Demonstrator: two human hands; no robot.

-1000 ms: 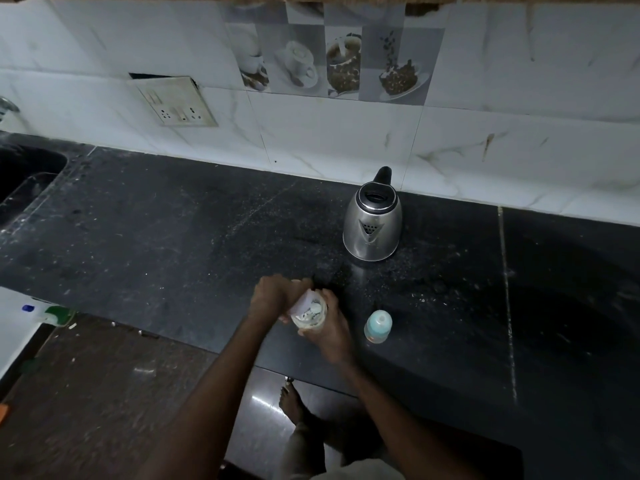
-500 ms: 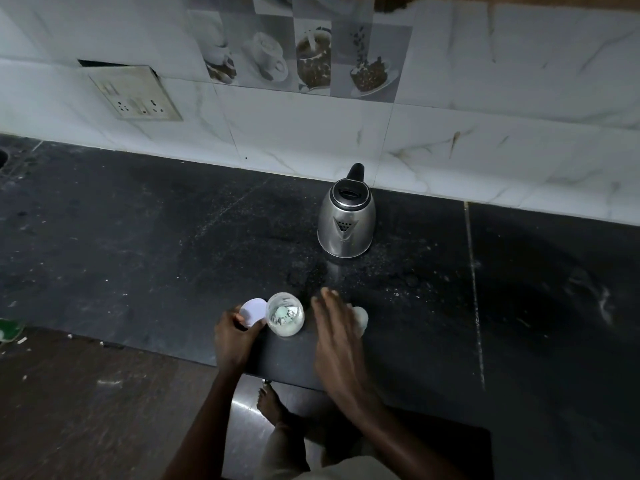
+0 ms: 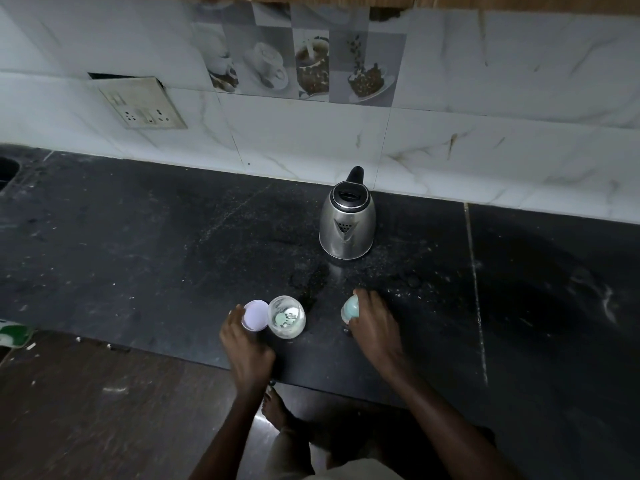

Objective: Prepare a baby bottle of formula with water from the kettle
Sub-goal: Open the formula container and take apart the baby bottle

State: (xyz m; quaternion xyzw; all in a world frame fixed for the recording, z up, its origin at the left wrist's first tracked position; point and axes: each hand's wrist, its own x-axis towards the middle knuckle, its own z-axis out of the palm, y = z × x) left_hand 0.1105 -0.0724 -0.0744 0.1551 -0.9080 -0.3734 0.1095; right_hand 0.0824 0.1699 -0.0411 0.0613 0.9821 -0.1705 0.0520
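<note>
Nearest, in front of the steel kettle (image 3: 347,226) and to its left, the left hand (image 3: 247,344) pinches a pale round lid (image 3: 256,315) by its rim. The lid is just beside an open clear container (image 3: 286,317) standing upright on the black counter (image 3: 138,254). Straight in front of the kettle, the right hand (image 3: 374,327) curls round a small teal-topped bottle (image 3: 350,311). The kettle stands near the tiled wall, spout towards the person. A wall socket (image 3: 145,105) is mounted well to its left.
</note>
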